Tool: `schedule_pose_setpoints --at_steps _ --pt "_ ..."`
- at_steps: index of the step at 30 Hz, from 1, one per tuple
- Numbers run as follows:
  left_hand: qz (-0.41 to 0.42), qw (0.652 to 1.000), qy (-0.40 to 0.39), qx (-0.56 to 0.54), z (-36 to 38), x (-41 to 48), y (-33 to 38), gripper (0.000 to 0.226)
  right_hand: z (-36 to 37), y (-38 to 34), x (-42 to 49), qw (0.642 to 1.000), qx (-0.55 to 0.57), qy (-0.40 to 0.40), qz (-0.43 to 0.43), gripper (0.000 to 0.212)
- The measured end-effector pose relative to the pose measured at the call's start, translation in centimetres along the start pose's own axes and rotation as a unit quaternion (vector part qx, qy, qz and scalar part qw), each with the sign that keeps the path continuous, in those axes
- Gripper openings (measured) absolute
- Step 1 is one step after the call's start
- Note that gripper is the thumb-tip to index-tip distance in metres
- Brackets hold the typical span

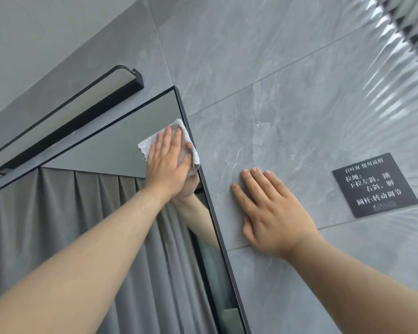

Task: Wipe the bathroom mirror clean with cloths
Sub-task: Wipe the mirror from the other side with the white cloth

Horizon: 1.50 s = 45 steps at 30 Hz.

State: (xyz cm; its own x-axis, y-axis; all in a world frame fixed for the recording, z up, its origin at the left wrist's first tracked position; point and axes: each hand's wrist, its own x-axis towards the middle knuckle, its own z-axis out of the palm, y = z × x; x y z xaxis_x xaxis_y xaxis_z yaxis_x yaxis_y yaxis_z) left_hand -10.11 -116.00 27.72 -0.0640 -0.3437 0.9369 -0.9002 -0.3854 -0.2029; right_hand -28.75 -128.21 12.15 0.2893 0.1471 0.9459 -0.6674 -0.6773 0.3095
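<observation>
Quick tally from us: we've got one mirror [111,150], one cloth [146,144], and two hands in shot, the left hand [168,160] and the right hand [273,213]. Above the glass we count one black light bar [65,121]. On the tiled wall [263,68] we see one black sign [374,185] and one window blind [410,25]. One grey curtain [58,237] shows up as a reflection. Tiles: several, and we can't pin down the exact number.

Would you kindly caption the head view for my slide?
Left hand presses a pale grey cloth on the black-framed mirror, upper right corner; right hand rests flat on grey wall tile.
</observation>
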Motion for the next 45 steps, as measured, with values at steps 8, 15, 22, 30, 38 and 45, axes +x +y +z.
schedule_pose_setpoints --at_steps 8,15,22,30,38,45 --pt "-0.054 0.999 -0.005 -0.002 -2.4 9.2 -0.4 0.064 0.1 0.2 -0.2 1.000 0.001 0.005 0.003 0.069" --pt "-0.043 0.999 0.001 -0.006 -2.4 8.3 -0.2 0.064 0.0 0.2 -0.2 1.000 -0.008 0.007 -0.001 0.068" --pt "-0.003 1.000 -0.013 0.008 0.1 -0.9 -0.3 0.068 0.1 0.1 -0.2 1.000 -0.008 0.017 -0.002 0.067" --pt "0.058 0.998 -0.012 0.031 4.8 -16.2 1.0 0.067 -0.1 0.0 -0.2 1.000 -0.003 0.018 -0.007 0.066" --pt "0.059 0.993 -0.098 0.036 4.4 -18.1 0.5 0.069 -0.1 0.0 -0.2 1.000 0.002 0.022 -0.007 0.066" --pt "-0.035 0.999 -0.015 -0.011 3.1 -10.4 -0.8 0.068 0.1 0.1 -0.4 1.000 0.003 0.023 -0.007 0.067"
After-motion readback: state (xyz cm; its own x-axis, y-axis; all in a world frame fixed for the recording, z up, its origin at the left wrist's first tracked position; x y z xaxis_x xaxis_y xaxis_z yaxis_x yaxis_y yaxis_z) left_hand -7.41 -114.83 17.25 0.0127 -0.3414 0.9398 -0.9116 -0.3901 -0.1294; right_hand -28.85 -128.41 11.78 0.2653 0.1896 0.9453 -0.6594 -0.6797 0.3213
